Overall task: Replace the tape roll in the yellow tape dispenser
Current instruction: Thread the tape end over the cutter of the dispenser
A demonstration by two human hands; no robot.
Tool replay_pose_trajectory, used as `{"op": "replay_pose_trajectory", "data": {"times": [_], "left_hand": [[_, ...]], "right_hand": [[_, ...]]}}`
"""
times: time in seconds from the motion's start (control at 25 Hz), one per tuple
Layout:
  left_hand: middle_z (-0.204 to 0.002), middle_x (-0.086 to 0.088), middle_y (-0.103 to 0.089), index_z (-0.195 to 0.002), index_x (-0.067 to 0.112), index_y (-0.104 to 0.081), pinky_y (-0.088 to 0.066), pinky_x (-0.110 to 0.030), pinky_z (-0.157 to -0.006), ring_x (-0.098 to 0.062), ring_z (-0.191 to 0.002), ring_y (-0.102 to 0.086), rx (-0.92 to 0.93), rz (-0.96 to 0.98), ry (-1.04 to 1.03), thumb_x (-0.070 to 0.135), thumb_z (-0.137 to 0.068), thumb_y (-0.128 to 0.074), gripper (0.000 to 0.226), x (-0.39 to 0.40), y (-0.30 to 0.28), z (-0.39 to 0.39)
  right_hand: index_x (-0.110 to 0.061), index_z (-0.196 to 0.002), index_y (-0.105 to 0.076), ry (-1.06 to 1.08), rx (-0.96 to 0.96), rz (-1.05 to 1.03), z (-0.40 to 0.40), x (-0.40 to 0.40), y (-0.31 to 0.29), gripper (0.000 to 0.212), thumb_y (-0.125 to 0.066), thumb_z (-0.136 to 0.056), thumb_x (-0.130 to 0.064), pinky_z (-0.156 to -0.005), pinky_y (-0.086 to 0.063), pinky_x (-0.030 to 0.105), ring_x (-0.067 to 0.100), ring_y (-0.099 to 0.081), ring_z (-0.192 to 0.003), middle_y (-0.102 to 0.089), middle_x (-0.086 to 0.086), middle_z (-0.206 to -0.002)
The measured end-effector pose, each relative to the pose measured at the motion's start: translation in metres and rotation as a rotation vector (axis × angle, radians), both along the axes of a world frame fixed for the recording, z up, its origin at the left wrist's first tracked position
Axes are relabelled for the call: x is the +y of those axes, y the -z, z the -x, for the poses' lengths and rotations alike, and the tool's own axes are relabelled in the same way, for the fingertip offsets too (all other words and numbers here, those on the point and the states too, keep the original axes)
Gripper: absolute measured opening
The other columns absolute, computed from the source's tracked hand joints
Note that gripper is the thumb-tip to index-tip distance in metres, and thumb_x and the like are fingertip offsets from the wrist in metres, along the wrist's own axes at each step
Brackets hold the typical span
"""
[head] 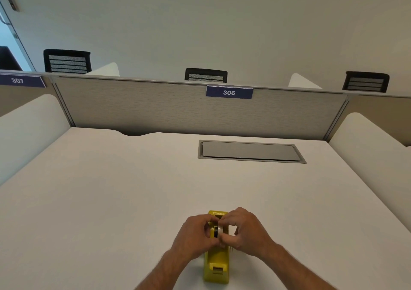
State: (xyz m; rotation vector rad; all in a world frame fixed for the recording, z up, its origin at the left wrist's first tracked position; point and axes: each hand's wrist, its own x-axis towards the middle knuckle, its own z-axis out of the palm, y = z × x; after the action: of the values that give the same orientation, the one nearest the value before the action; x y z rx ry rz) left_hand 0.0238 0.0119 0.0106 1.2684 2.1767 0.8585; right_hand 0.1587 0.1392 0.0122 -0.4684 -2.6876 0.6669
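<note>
Fingers (pixel 205 223) of the left hand (pixel 193 234) and those of the right hand (pixel 246 229) are curling in from either side and pinching the tape roll (pixel 216 232), which is sitting upright in the middle of the yellow tape dispenser (pixel 216 260). Both thumbs are pressing at the near edge of the roll, just touching each other. That dispenser is resting lengthwise on the white counter (pixel 111 200), near its front edge, with one end pointing away from the person and the other showing between the two forearms. Farther back, a grey flap (pixel 250 151) is lying flush in the counter, below a partition (pixel 155 107) bearing a blue sign (pixel 229 92) reading 306.
</note>
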Motion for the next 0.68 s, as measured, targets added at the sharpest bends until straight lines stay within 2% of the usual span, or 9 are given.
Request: {"op": "replay_pose_trajectory", "data": {"times": [0.2, 0.36, 0.56, 0.68], "left_hand": [[-0.091, 0.020, -0.062, -0.117, 0.038, -0.064, -0.046, -0.016, -0.071, -0.003, -0.080, -0.058, -0.017, 0.008, -0.006, 0.057, -0.055, -0.082, 0.067, -0.0001, 0.0001, 0.0005], [-0.080, 0.021, -0.059, -0.116, 0.035, -0.066, -0.044, -0.014, -0.067, -0.002, -0.071, -0.054, -0.005, -0.006, -0.005, 0.056, -0.060, -0.080, 0.062, -0.0002, -0.0015, 0.0005], [-0.092, 0.018, -0.061, -0.118, 0.036, -0.064, -0.043, -0.015, -0.068, -0.003, -0.077, -0.055, -0.011, 0.013, -0.009, 0.055, -0.057, -0.083, 0.066, -0.0011, -0.0015, 0.0002], [-0.087, 0.018, -0.061, -0.118, 0.034, -0.065, -0.043, -0.015, -0.068, -0.003, -0.075, -0.054, 0.000, 0.001, 0.000, 0.054, -0.060, -0.083, 0.064, -0.0007, -0.0022, 0.0003]], "right_hand": [[-0.028, -0.094, -0.080, -0.010, 0.023, 0.017, 0.0024, 0.0023, -0.0013, 0.019, -0.067, -0.082, -0.035, -0.072, -0.053, 0.025, 0.004, -0.061, -0.087, -0.078, -0.014, -0.093], [-0.030, -0.098, -0.079, -0.028, 0.022, 0.003, -0.0005, 0.0019, 0.0023, 0.027, -0.067, -0.079, -0.044, -0.065, -0.050, 0.018, 0.002, -0.057, -0.091, -0.076, -0.015, -0.098], [-0.027, -0.095, -0.081, -0.032, 0.042, -0.011, 0.0001, 0.0036, 0.0007, 0.017, -0.071, -0.083, -0.033, -0.069, -0.054, 0.026, 0.006, -0.061, -0.089, -0.078, -0.013, -0.094], [-0.030, -0.096, -0.080, -0.026, 0.048, 0.016, -0.0015, 0.0032, 0.0013, 0.023, -0.069, -0.080, -0.042, -0.064, -0.053, 0.019, 0.002, -0.058, -0.092, -0.076, -0.016, -0.096]]}}
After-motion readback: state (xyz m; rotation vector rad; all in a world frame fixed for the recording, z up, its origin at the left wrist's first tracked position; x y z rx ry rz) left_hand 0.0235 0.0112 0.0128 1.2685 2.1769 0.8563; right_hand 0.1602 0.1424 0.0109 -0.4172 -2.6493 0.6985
